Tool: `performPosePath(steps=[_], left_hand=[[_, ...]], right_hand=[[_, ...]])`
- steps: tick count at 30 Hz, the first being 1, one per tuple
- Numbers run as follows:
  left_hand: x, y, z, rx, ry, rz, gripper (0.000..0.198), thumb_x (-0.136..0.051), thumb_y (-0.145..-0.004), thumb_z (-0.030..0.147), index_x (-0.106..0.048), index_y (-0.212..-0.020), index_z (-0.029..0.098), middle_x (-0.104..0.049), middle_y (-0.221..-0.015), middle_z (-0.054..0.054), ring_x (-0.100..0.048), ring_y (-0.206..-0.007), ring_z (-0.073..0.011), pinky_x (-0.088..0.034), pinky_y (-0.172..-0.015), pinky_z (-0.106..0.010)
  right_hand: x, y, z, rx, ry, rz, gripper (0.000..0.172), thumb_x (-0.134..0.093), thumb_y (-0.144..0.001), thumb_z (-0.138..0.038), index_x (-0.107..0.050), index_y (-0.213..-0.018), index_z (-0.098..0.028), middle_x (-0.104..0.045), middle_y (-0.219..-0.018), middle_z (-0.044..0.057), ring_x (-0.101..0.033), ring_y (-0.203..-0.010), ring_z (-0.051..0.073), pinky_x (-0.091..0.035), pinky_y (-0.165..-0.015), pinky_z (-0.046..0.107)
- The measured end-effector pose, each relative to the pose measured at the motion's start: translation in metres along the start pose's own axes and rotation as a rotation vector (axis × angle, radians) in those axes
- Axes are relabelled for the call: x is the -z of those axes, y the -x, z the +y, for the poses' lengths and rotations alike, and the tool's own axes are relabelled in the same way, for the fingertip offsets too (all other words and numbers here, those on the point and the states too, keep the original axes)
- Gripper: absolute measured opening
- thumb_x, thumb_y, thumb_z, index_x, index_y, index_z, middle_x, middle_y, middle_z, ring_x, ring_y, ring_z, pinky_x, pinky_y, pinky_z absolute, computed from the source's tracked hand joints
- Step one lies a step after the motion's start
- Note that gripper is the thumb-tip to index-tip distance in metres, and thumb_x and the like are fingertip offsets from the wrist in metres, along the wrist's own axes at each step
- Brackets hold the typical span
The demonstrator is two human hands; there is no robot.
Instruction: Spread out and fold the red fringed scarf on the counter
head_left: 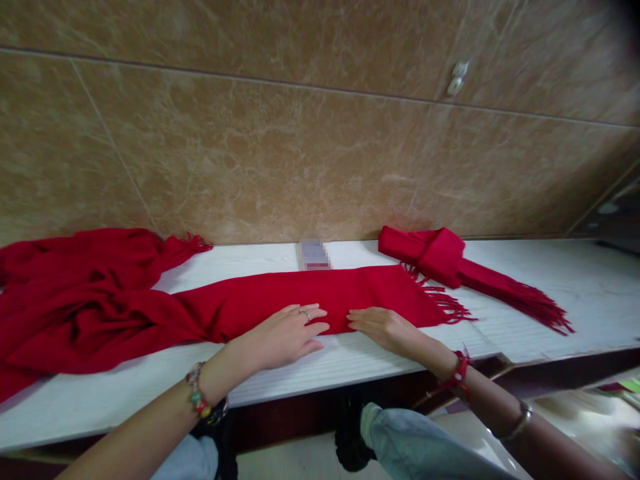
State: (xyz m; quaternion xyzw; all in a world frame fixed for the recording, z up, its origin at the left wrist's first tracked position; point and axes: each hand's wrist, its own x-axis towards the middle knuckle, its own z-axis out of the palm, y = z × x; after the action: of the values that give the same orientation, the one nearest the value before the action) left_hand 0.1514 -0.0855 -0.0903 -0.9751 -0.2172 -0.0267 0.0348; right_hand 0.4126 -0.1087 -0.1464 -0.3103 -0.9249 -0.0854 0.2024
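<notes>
A red fringed scarf (280, 287) lies along the white surface, its right part spread flat with the fringe at the right end. Its left side runs into bunched red cloth (95, 307). My left hand (290, 333) rests on the scarf's front edge near the middle, fingers stretched out. Just to its right, my right hand (385, 327) lies on the same edge with its fingers extended and close together, pointing left. Neither hand grips the cloth.
A folded, knotted red scarf (425, 250) with fringe lies at the right, near the wall. A small blurred rectangular item (315, 255) stands behind the spread scarf. A tiled brown wall (280, 153) borders the white bench (525, 273) at the back.
</notes>
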Motion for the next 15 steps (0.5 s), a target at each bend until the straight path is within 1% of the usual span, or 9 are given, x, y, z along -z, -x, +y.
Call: performPosePath(steps=[2,3,6,8,10,13,15], left_hand=[[-0.002,-0.012,0.004,-0.011,0.088,-0.061,0.039,-0.030,-0.091,0.037,-0.042,-0.126,0.024,-0.042,-0.134,-0.003,-0.030,-0.126,-0.0178,-0.025,-0.100,-0.033],[-0.003,-0.016,0.005,0.015,0.123,-0.109,0.041,-0.028,-0.091,0.038,-0.039,-0.128,0.025,-0.039,-0.136,-0.003,-0.028,-0.127,-0.0184,-0.024,-0.101,-0.035],[-0.003,-0.019,0.006,0.180,0.169,-0.247,0.046,-0.025,-0.089,0.046,-0.034,-0.131,0.028,-0.028,-0.141,-0.002,-0.024,-0.129,-0.0249,-0.026,-0.099,-0.045],[-0.003,-0.015,0.003,0.324,0.156,-0.297,0.048,-0.024,-0.088,0.049,-0.032,-0.132,0.030,-0.024,-0.143,-0.003,-0.022,-0.129,-0.0301,-0.029,-0.096,-0.050],[-0.005,-0.008,-0.005,0.456,0.114,-0.305,0.050,-0.026,-0.087,0.049,-0.033,-0.132,0.029,-0.026,-0.142,-0.007,-0.025,-0.126,-0.0352,-0.034,-0.089,-0.054],[-0.011,0.001,-0.020,0.573,0.001,-0.222,0.051,-0.030,-0.086,0.050,-0.044,-0.126,0.022,-0.038,-0.134,-0.019,-0.039,-0.116,-0.0405,-0.041,-0.075,-0.055],[-0.013,0.003,-0.027,0.698,-0.098,-0.193,0.053,-0.032,-0.085,0.050,-0.048,-0.123,0.017,-0.042,-0.128,-0.025,-0.044,-0.108,-0.0440,-0.042,-0.067,-0.058]], right_hand=[[0.004,-0.003,-0.004,0.010,0.009,0.017,0.027,-0.037,-0.089,-0.014,-0.061,-0.103,-0.012,-0.062,-0.108,0.011,-0.056,-0.103,0.019,-0.047,-0.088,0.033],[0.007,-0.005,-0.006,-0.009,0.009,0.033,0.026,-0.039,-0.088,-0.015,-0.062,-0.101,-0.012,-0.063,-0.106,0.012,-0.056,-0.101,0.019,-0.048,-0.086,0.033],[0.013,-0.010,-0.012,-0.100,0.005,0.062,0.022,-0.044,-0.087,-0.018,-0.064,-0.094,-0.013,-0.064,-0.097,0.011,-0.059,-0.092,0.018,-0.050,-0.080,0.031],[0.014,-0.011,-0.014,-0.105,0.010,0.050,0.021,-0.045,-0.086,-0.016,-0.064,-0.093,-0.013,-0.064,-0.092,0.010,-0.060,-0.087,0.017,-0.050,-0.077,0.030],[0.013,-0.010,-0.013,-0.078,0.016,0.035,0.022,-0.044,-0.086,-0.014,-0.064,-0.095,-0.013,-0.064,-0.092,0.010,-0.059,-0.086,0.017,-0.050,-0.077,0.030],[0.011,-0.008,-0.011,-0.070,0.011,0.039,0.023,-0.042,-0.087,-0.014,-0.063,-0.097,-0.013,-0.064,-0.095,0.011,-0.059,-0.088,0.017,-0.049,-0.078,0.031],[0.009,-0.007,-0.011,-0.067,0.001,0.051,0.024,-0.042,-0.087,-0.014,-0.063,-0.097,-0.014,-0.063,-0.095,0.011,-0.058,-0.089,0.018,-0.049,-0.079,0.032]])
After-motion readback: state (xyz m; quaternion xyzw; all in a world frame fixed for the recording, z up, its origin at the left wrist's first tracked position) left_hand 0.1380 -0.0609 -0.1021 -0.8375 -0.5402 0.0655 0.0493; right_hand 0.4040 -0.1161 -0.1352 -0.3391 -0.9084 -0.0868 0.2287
